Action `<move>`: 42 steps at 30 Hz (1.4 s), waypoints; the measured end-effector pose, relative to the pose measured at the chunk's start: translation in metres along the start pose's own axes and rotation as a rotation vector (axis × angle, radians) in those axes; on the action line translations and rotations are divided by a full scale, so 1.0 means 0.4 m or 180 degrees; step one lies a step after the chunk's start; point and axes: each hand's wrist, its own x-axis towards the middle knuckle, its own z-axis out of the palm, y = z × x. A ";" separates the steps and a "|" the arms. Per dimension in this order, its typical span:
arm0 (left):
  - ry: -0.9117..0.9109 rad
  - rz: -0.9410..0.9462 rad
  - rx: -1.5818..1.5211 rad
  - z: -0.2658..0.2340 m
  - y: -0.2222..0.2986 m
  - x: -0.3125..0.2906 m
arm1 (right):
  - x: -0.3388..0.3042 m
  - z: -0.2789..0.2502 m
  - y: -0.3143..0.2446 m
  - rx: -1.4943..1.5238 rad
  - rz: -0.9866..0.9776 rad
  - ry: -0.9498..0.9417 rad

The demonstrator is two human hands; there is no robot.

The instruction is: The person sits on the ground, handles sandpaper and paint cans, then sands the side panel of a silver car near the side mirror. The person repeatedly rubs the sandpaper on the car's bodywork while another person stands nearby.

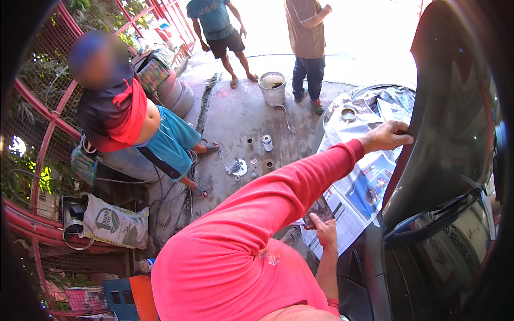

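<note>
My left hand (388,136) reaches across to the raised dark car hood (428,123), its fingers closed at the hood's near edge. Lower down, my right hand (324,232) holds a small dark brown object (309,220); its kind is not clear. Sheets of newspaper (348,206) lie taped over the car's front below both hands. A ring-shaped roll of tape (348,114) rests on the covered part farther away.
Three people stand nearby, the closest in blue shorts (170,134) at left. A white bucket (273,95), a can (267,142) and crumpled plastic (235,167) are on the concrete floor. A printed sack (115,222) lies by the red mesh fence (40,109).
</note>
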 end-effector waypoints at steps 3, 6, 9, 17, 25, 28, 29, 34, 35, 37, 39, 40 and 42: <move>-0.0296 -0.0289 0.0270 -0.019 0.057 -0.002 | 0.005 -0.008 0.010 0.0184 -0.0002 -0.0127; -0.0294 -0.0174 0.0685 -0.040 0.046 0.006 | 0.014 0.008 0.016 0.0224 -0.0029 -0.0156; -0.0278 -0.0158 0.0630 -0.014 0.065 0.003 | 0.029 0.020 0.013 0.0183 -0.0029 -0.0178; -0.0254 0.0233 0.1477 -0.138 0.000 -0.218 | 0.013 0.063 0.008 0.0349 -0.0089 -0.0149; 0.0907 -0.1514 0.0817 -0.354 -0.056 -0.967 | -0.061 0.127 0.152 0.0954 0.0301 0.0663; 0.0857 -0.2090 0.0778 -0.348 -0.136 -1.306 | -0.072 0.198 0.217 0.1017 0.0485 0.0865; 0.0949 -0.2339 0.0528 -0.336 -0.105 -1.352 | -0.074 0.227 0.233 0.1042 0.0506 0.0910; 0.1033 -0.2719 -0.0131 -0.369 -0.018 -1.525 | -0.034 0.457 0.228 0.1319 0.0865 0.0625; 0.0959 -0.2668 -0.0154 -0.385 -0.014 -1.543 | -0.012 0.483 0.273 0.1298 0.0765 0.0550; 0.0927 -0.2671 -0.0124 -0.413 -0.007 -1.587 | 0.008 0.563 0.295 0.1377 0.0882 0.0617; 0.1055 -0.2838 -0.0066 -0.444 0.011 -1.658 | 0.006 0.648 0.264 0.1128 0.1068 0.0444; 0.1150 -0.2979 -0.0117 -0.463 0.021 -1.696 | 0.000 0.690 0.249 0.1065 0.1188 0.0426; 0.1329 -0.2954 -0.0084 -0.480 0.033 -1.774 | 0.008 0.728 0.315 0.1109 0.1272 0.0401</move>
